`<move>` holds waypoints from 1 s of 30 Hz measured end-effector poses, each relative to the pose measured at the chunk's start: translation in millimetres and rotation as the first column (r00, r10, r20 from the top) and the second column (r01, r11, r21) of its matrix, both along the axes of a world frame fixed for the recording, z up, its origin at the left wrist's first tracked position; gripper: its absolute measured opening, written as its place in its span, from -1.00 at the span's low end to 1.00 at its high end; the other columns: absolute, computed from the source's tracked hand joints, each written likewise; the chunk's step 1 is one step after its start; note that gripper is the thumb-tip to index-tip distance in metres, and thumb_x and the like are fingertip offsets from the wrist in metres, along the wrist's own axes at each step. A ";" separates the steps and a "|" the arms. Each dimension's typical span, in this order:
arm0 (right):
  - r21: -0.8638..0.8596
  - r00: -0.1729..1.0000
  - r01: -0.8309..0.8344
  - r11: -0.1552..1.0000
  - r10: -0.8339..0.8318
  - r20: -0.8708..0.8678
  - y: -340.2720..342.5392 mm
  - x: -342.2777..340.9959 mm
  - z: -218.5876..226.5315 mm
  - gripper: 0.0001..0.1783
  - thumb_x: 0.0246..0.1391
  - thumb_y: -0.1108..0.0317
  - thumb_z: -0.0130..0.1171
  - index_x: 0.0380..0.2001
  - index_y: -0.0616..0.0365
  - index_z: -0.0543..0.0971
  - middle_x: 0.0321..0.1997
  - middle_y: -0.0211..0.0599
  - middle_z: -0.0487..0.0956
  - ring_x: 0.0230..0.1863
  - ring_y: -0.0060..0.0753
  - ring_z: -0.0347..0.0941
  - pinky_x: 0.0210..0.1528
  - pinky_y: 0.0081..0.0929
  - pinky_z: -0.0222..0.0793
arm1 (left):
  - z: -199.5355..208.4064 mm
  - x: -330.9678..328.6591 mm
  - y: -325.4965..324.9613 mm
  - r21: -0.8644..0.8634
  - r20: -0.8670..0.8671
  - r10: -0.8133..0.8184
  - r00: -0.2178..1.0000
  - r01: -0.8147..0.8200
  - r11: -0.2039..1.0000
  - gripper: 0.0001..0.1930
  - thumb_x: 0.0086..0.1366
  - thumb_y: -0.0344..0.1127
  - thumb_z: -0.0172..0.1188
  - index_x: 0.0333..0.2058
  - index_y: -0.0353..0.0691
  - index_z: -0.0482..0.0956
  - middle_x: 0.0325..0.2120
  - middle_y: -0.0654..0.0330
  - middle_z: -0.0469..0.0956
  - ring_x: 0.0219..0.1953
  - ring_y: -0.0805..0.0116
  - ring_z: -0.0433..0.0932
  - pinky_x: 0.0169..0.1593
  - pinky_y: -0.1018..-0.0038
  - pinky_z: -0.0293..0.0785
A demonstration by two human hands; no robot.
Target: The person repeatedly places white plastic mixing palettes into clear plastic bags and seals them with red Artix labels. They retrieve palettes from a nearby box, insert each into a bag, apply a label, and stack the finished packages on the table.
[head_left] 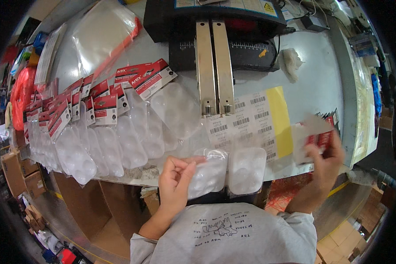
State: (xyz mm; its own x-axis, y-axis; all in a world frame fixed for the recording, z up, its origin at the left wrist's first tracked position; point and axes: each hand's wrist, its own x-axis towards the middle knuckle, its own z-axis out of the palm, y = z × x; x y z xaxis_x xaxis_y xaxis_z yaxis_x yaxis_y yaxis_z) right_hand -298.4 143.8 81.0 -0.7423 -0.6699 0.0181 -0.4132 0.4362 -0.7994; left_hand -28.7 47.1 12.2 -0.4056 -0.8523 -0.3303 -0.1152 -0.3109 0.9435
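Note:
My left hand (pixel 176 178) pinches the top edge of a clear plastic bag with a white paint palette (pixel 209 176) inside, at the table's near edge. Beside it lies a second bagged white palette (pixel 247 171), which neither hand touches. At the right, my right hand (pixel 325 160) is closed on a red and white header card (pixel 320 139), slightly smeared by motion. More header cards (pixel 333 118) stand in a stack behind that hand. The left side of the table carries a spread of bagged palettes (pixel 127 136) with red and white header cards on top.
A black machine (pixel 171 17) with two metal bars (pixel 213 66) stands at the back middle. Under the bars lies a label sheet (pixel 251 119) with a yellow edge. Empty clear bags (pixel 103 33) lie at the back left, and a crumpled pale wad (pixel 291 62) at the back right.

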 end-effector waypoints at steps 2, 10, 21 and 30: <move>-0.038 0.924 -0.347 0.937 0.349 0.155 -28.2 28.9 -3.4 -0.49 -0.28 0.21 0.43 -0.24 0.25 0.52 -0.46 -0.30 0.56 -0.46 -0.57 0.44 -0.36 -0.60 0.37 | 9.6 -1.9 4.0 0.201 -0.197 -0.014 0.980 0.054 0.978 -0.89 0.30 -0.47 -0.03 -0.27 -0.28 0.21 -0.28 -0.17 0.55 -0.28 0.39 0.54 -0.10 0.51 0.41; 0.163 0.698 -0.694 0.701 0.599 0.393 -80.3 53.1 -23.9 -0.61 -0.18 0.11 0.37 -0.45 0.23 0.53 -0.70 -0.21 0.41 -0.70 -0.35 0.32 -0.60 -0.49 0.23 | 12.8 -11.1 3.1 0.125 -0.068 -0.063 0.996 0.071 0.990 -0.86 0.28 -0.48 0.05 -0.21 -0.42 0.42 -0.38 0.15 0.62 -0.46 0.70 0.44 -0.39 0.77 0.32; 0.068 0.680 -0.724 0.687 0.694 0.236 -76.0 55.2 -30.9 -0.71 -0.27 0.27 0.44 -0.50 0.21 0.59 -0.71 -0.33 0.45 -0.70 -0.63 0.24 -0.62 -0.62 0.17 | 6.9 -13.9 -3.6 -0.080 0.208 -0.108 0.972 0.127 0.989 -0.85 0.20 -0.37 0.20 -0.34 -0.35 0.58 -0.65 0.19 0.55 -0.61 0.70 0.38 -0.53 0.69 0.28; 0.192 0.716 -0.556 0.809 0.349 0.604 -44.5 43.5 -50.6 -0.69 -0.04 0.23 0.29 -0.37 0.31 0.59 -0.50 -0.26 0.57 -0.53 -0.58 0.48 -0.45 -0.61 0.36 | -12.0 -12.5 -4.5 -0.105 0.096 0.216 0.972 -0.206 0.973 -0.84 0.20 -0.37 0.20 -0.35 -0.37 0.60 -0.67 0.36 0.45 -0.62 0.67 0.26 -0.56 0.67 0.17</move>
State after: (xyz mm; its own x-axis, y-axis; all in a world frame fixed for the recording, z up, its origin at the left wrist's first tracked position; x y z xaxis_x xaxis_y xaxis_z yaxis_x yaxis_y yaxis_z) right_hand -254.9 99.3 30.5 -0.1669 -0.8091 -0.5634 -0.2016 0.5874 -0.7838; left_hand -41.2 42.6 0.2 -0.1799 -0.9441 -0.2762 -0.1573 -0.2496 0.9555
